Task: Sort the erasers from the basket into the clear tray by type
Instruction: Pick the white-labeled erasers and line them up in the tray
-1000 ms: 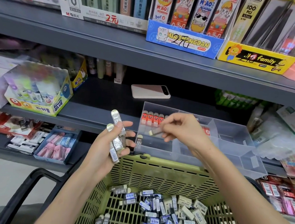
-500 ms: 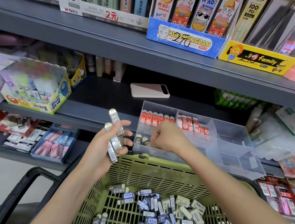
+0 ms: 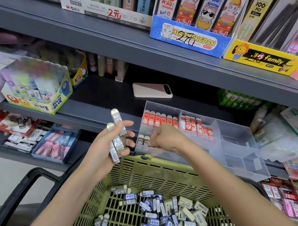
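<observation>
- The left hand (image 3: 103,150) clamps its fingers round several grey 2B erasers (image 3: 118,142) beside the basket (image 3: 156,173) — one could slide out.
- The right hand (image 3: 163,138) curls inside the clear tray (image 3: 239,160), its hold impossible to tell — a knock could topple the upright erasers (image 3: 142,140) there.

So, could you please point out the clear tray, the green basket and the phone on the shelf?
clear tray (image 3: 239,160), head view, bare wall of a right-hand compartment.
green basket (image 3: 155,176), head view, slatted far wall.
phone (image 3: 151,91), head view, middle of its back.
</observation>
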Tool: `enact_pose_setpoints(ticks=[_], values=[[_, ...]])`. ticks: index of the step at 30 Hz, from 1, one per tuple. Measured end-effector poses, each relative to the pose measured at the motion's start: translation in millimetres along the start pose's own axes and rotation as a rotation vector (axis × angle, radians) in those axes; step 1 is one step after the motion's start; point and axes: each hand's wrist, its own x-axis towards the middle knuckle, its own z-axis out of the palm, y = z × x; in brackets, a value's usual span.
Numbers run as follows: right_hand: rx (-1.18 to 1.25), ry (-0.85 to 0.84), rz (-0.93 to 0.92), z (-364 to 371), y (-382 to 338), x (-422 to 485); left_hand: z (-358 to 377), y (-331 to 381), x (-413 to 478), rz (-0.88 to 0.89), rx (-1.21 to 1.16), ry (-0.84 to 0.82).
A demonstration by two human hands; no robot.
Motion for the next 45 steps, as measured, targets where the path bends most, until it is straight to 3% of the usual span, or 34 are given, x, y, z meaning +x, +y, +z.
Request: enact_pose_setpoints(ticks=[3, 6, 8, 10, 14, 17, 20, 23, 31, 38, 41, 43, 45], values=[[0.047, 0.056, -0.075, -5, 0, -8, 0, 0, 0, 0.000, 0.052, -0.015], [0.330, 0.177, -0.264, -9, -12, -19, -1, -1, -2, 0.004, 0.133, -0.079], [0.478, 0.162, -0.364, -14, -22, -28, -2, -1, -5, -0.001, 0.180, -0.137], [0.476, 0.111, -0.425, -15, -31, -34, -1, -1, -7, -0.018, 0.215, -0.186], [0.536, 0.018, -0.424, -16, -32, -35, 2, -1, -8, -0.030, 0.258, -0.196], [0.687, 0.116, -0.334, -31, -18, -29, 1, -1, -6, -0.019, 0.218, -0.140], [0.522, 0.179, -0.195, -37, 3, -23, -1, 1, -3, -0.009, 0.198, -0.072], [0.234, 0.088, -0.068, -22, 13, -18, -3, 0, -2, -0.040, 0.118, -0.057], [-0.148, 0.143, 0.001, 4, 3, -10, -4, 0, -2, -0.059, 0.051, -0.080], [-0.056, 0.064, -0.027, -11, -1, -19, -4, 1, -5, -0.057, 0.106, -0.136], [0.058, 0.224, -0.197, -11, -9, -32, -3, 1, -5, -0.059, 0.077, -0.151], [0.249, 0.218, -0.347, -7, -20, -42, -2, 0, -4, -0.065, 0.066, -0.161], [0.244, 0.183, -0.454, 0, -30, -45, -1, -1, -4, -0.084, 0.060, -0.170]])
